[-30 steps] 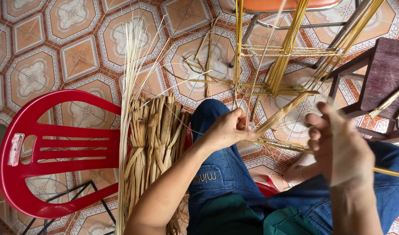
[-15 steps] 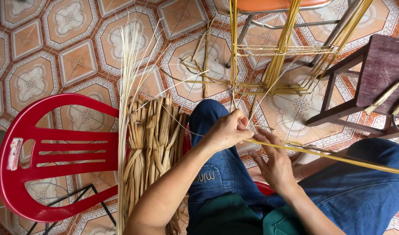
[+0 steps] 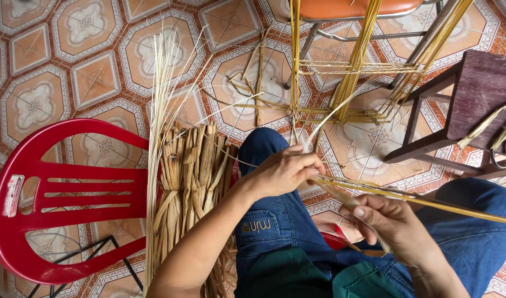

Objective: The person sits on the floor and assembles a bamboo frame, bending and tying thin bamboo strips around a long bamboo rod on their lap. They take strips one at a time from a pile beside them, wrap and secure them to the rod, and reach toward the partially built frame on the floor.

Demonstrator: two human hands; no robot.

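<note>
Straw-yellow and glossy, a long flat strip [image 3: 418, 200] runs from the left hand [image 3: 283, 172] out past the right knee, lying over blue denim. The left hand's fingers are closed together, pinching the strip's near end above the left knee. The right hand [image 3: 393, 223] sits just below it, thumb pressed down on a paler, papery strand [image 3: 346, 201] that slants across its fingers. Beside the left forearm hangs a bundle [image 3: 192, 182] of dried, flat, tan leaves, crinkled and folded over, draped on the edge of a smooth red plastic chair [image 3: 54, 198] with a slatted back. Thin pale reeds [image 3: 162, 83] fan upward from it. Ahead, more yellow strips are wound around the metal legs of a stool [image 3: 346, 8]; a dark wooden table [image 3: 473, 99] stands to the right on patterned tile.
</note>
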